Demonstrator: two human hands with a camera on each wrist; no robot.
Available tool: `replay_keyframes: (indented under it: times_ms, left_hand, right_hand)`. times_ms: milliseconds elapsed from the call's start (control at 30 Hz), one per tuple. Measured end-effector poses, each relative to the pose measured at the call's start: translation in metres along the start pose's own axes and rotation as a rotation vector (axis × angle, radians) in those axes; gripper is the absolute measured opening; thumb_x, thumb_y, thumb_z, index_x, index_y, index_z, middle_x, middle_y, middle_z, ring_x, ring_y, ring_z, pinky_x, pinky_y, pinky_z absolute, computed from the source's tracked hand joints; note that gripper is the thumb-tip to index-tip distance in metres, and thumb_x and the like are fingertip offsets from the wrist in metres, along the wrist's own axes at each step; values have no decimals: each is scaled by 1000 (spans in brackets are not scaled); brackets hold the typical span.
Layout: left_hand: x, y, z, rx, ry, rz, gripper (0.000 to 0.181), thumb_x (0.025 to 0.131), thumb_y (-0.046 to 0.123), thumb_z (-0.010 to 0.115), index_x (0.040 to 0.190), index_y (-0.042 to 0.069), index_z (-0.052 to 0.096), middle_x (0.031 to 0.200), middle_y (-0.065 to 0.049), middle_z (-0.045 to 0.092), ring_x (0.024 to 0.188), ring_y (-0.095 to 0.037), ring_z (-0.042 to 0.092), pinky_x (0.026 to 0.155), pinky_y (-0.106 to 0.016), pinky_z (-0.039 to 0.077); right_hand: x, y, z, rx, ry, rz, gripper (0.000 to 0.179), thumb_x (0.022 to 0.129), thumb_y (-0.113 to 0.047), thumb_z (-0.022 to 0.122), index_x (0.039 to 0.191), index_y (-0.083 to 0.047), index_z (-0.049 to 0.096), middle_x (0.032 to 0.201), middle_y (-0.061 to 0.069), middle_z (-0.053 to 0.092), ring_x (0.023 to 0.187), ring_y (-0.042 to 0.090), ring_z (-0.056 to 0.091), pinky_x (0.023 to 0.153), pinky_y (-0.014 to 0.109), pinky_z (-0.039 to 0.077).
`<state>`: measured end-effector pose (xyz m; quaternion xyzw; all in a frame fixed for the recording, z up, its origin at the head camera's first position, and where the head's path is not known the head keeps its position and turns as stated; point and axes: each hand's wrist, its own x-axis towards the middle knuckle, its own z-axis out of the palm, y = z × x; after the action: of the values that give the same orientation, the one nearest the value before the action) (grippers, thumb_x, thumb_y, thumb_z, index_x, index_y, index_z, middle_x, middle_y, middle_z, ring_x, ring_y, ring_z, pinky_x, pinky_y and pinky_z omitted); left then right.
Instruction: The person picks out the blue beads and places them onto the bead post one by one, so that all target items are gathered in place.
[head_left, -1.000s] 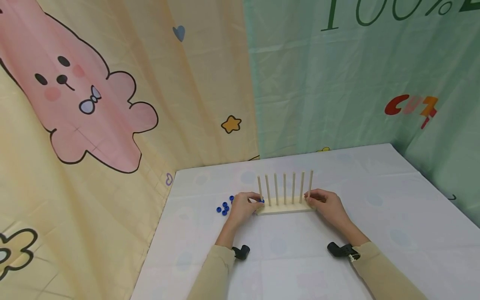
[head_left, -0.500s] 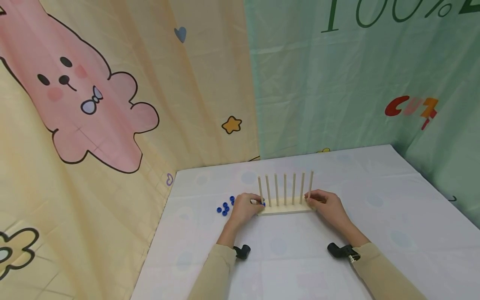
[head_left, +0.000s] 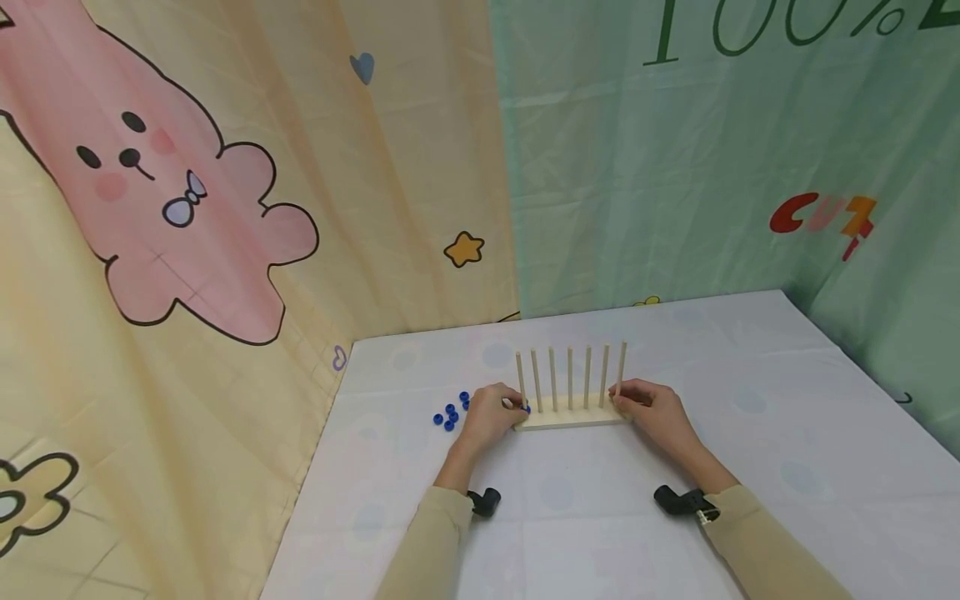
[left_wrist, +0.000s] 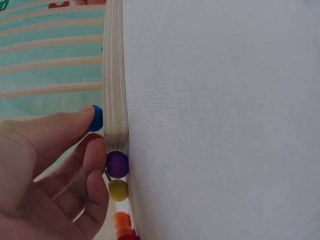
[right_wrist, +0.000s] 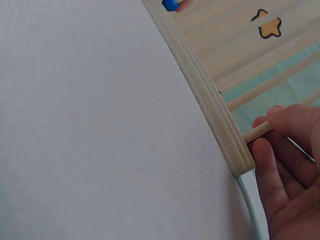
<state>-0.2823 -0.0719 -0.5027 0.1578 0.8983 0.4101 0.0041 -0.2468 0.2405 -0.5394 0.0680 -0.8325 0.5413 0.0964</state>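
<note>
A pale wooden board (head_left: 573, 421) lies on the table with a row of several upright pegs (head_left: 570, 377). At its left end, my left hand (head_left: 489, 414) pinches a blue bead (left_wrist: 95, 118) low at the leftmost peg, close against the board. The thumb covers part of the bead; the other fingers curl beneath in the left wrist view. My right hand (head_left: 654, 410) grips the rightmost peg (right_wrist: 258, 131) near its base between thumb and fingers. Just past the board's left end, the left wrist view has a purple bead (left_wrist: 117, 164) and a yellow bead (left_wrist: 118, 190).
Several loose blue beads (head_left: 450, 409) lie left of my left hand. Orange beads (left_wrist: 121, 220) and a red one (left_wrist: 128, 237) line up behind the yellow bead. A white cloth (head_left: 555, 517) covers the table, with printed curtains (head_left: 405, 208) behind it.
My left hand has brought the blue bead slightly lower, down to the foot of the leftmost peg. The right hand keeps its grip in place.
</note>
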Motion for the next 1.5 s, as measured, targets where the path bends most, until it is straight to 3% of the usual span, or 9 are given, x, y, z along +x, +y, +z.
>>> replay_keyframes:
  times_ms: [133, 467, 900, 1033, 1267, 1500]
  left_hand:
    - [-1, 1, -1, 7, -6, 3, 18, 82, 10, 84, 99, 6, 79, 92, -2, 69, 76, -10, 60, 61, -23, 52]
    - [-4, 6, -7, -20, -2, -29, 25, 84, 11, 82, 108, 8, 77, 103, -3, 70, 83, -11, 62, 63, -23, 53]
    - [-5, 7, -22, -57, 15, -21, 23, 85, 15, 82, 107, 11, 78, 100, -3, 72, 83, -13, 65, 66, -29, 53]
    - [-3, 6, -28, -17, 29, -19, 22, 87, 17, 81, 108, 12, 78, 101, -2, 72, 87, -13, 64, 73, -31, 52]
    - [-1, 3, -44, 12, 37, -15, 23, 90, 18, 78, 111, 11, 77, 103, -2, 72, 92, -16, 64, 72, -30, 54]
    - [-9, 1, -61, -11, 20, -34, 23, 91, 17, 76, 113, 11, 75, 107, -5, 70, 92, -20, 63, 69, -30, 56]
  right_hand:
    - [-2, -4, 1, -5, 1, -6, 20, 97, -17, 70, 113, -5, 73, 110, 12, 73, 103, 31, 66, 75, 20, 52]
    - [-14, -44, -4, -7, -7, -33, 20, 96, -9, 69, 112, 3, 71, 109, 19, 72, 102, 36, 66, 75, 21, 53]
    - [-14, -42, -5, -5, -12, -37, 21, 97, -10, 69, 112, 3, 71, 109, 19, 72, 102, 34, 66, 75, 21, 53]
    - [-14, -43, -5, -5, -7, -46, 20, 97, -10, 69, 112, 3, 71, 109, 19, 72, 101, 35, 66, 75, 20, 52]
    - [-14, -45, -6, 5, -10, -45, 21, 97, -10, 68, 112, 3, 71, 109, 19, 72, 102, 37, 66, 74, 22, 53]
    - [-14, -44, -6, 0, -17, -48, 21, 97, -11, 68, 113, 3, 71, 109, 19, 72, 101, 36, 66, 74, 23, 53]
